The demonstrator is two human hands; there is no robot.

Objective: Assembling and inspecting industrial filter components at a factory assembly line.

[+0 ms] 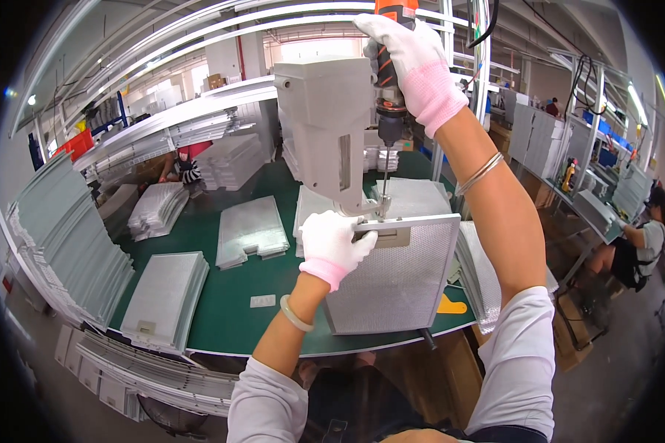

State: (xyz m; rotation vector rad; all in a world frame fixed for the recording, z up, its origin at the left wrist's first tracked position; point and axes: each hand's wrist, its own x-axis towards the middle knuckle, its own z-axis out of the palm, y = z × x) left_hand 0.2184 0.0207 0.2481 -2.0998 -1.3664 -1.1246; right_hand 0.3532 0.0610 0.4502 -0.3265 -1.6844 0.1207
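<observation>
Two gloved hands, right hand raised gripping screwdriver, left hand pinching mesh filter edge

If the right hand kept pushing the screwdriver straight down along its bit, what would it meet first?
The right hand grips a power screwdriver pointing down. Its bit already seems to rest on the small latch plate at the top edge of the mesh filter panel, beside the left hand; depth is uncertain.

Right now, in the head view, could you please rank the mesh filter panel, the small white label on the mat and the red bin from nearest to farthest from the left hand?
From the left hand:
1. Mesh filter panel: touching it, on its right.
2. Small white label: lower left, on the green mat.
3. Red bin: far upper left.
</observation>
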